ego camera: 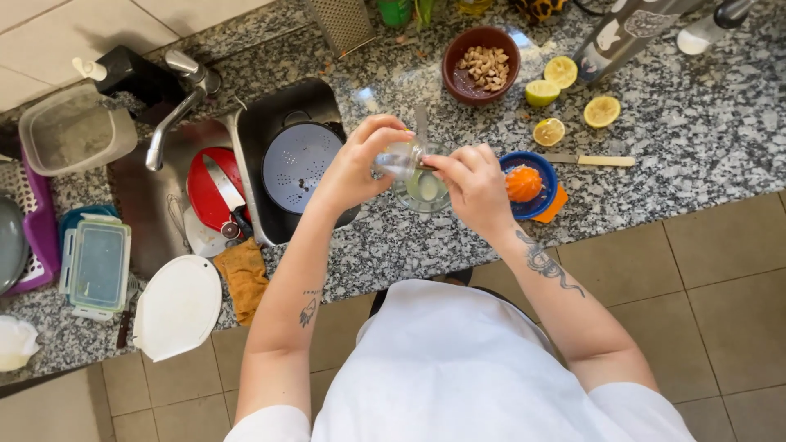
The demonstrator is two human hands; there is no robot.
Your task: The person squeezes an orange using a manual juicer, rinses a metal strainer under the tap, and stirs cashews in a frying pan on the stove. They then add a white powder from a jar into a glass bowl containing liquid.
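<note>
1. The left hand [354, 168] holds a small clear glass vessel [399, 160], tipped on its side, its grip closed around the vessel's body.
2. The right hand [475, 187] meets the tipped vessel at its mouth, fingers pinched there; a thin tool may be between them, but I cannot tell what it is.
3. Directly under both hands stands a clear round glass cup [422, 192] on the speckled grey granite surface [696, 139] — pale liquid shows in its bottom.
4. Just to the right of the cup sits a blue round citrus juicer with an orange reamer cone [524, 183], on a small orange cloth [555, 206].
5. Beyond the juicer lies a knife with a pale wooden handle [591, 160], and four squeezed lemon halves [573, 98] are scattered near it.
6. A dark red round bowl of pale nut pieces [483, 64] stands at the back of the surface, near a metal box grater [344, 23].
7. To the left, the steel sink [254, 131] holds a dark metal colander [299, 168]; beside it a red plate [211, 192] carries a large kitchen knife.
8. Farther left — a lidded clear plastic food container [98, 263], a white oval lid [177, 304] and a mustard-yellow cloth [244, 277] rest near the surface's front edge.
</note>
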